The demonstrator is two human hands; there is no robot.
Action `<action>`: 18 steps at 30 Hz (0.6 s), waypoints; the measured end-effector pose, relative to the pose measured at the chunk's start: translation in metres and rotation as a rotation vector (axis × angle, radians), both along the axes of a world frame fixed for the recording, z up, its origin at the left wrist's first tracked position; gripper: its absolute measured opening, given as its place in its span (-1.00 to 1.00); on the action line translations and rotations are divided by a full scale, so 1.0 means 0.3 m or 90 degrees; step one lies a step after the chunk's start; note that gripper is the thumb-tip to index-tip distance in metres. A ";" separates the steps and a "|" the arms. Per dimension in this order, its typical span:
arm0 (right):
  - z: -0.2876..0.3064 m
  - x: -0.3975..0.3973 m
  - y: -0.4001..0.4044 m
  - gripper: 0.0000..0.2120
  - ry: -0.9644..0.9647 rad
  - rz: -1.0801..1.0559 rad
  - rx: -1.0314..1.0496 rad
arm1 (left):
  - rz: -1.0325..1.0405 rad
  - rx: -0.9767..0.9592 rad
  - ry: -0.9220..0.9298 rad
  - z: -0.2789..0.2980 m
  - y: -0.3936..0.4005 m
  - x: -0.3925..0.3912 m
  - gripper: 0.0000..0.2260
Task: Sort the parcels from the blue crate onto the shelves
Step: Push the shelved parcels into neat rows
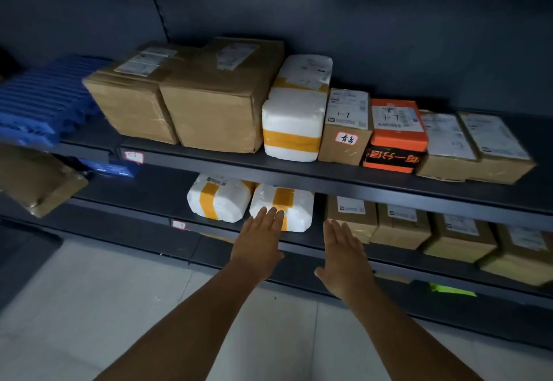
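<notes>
Head view: white foam parcel (281, 207), yellow-taped.

I'm seeing the upper shelf (344, 171) carrying cardboard boxes (185, 102), a white foam box (291, 129) and an orange box (398, 135); the lower shelf (419, 256) is holding two taped foam parcels (220, 198) beside brown boxes (401, 225).

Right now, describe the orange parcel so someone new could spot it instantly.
Find the upper shelf lined with parcels. Moving right past the white foam box and a small brown carton with a handwritten red-bordered sticker, the orange parcel sits next. It alone is bright orange, with a black band of orange characters on its front.
</notes>
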State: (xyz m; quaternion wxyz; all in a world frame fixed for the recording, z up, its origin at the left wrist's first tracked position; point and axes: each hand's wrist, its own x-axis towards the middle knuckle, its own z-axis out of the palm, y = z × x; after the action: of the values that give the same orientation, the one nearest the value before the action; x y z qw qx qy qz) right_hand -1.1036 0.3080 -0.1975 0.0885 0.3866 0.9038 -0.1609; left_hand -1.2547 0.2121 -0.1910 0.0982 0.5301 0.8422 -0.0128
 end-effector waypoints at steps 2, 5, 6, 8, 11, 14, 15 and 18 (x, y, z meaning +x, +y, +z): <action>-0.075 0.000 0.051 -0.12 -0.009 -0.002 0.009 | -0.005 0.008 0.003 -0.068 0.042 -0.012 -0.28; -0.195 0.000 0.144 -0.15 -0.026 -0.008 0.030 | -0.022 0.016 0.015 -0.170 0.111 -0.038 -0.31; -0.236 -0.001 0.181 -0.16 -0.028 -0.014 0.040 | -0.026 0.019 0.019 -0.207 0.137 -0.051 -0.32; -0.318 -0.008 0.261 -0.16 -0.027 -0.021 0.070 | -0.027 0.029 0.025 -0.282 0.190 -0.081 -0.30; -0.428 -0.032 0.371 -0.11 -0.026 -0.017 0.140 | -0.036 0.049 0.048 -0.380 0.268 -0.130 -0.26; -0.503 -0.065 0.460 -0.12 -0.033 -0.030 0.179 | -0.048 0.063 0.064 -0.450 0.341 -0.179 -0.23; -0.522 -0.076 0.484 -0.13 -0.033 -0.041 0.174 | -0.049 0.062 0.065 -0.470 0.362 -0.194 -0.22; -0.580 -0.112 0.524 -0.21 -0.003 -0.060 0.183 | -0.045 0.067 0.066 -0.520 0.402 -0.230 -0.24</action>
State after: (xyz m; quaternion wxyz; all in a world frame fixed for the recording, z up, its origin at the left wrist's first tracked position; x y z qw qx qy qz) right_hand -1.1373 0.4653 -0.3714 0.0266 0.4378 0.8981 -0.0325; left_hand -1.3238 0.3328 -0.3470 0.0258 0.5623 0.8265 0.0003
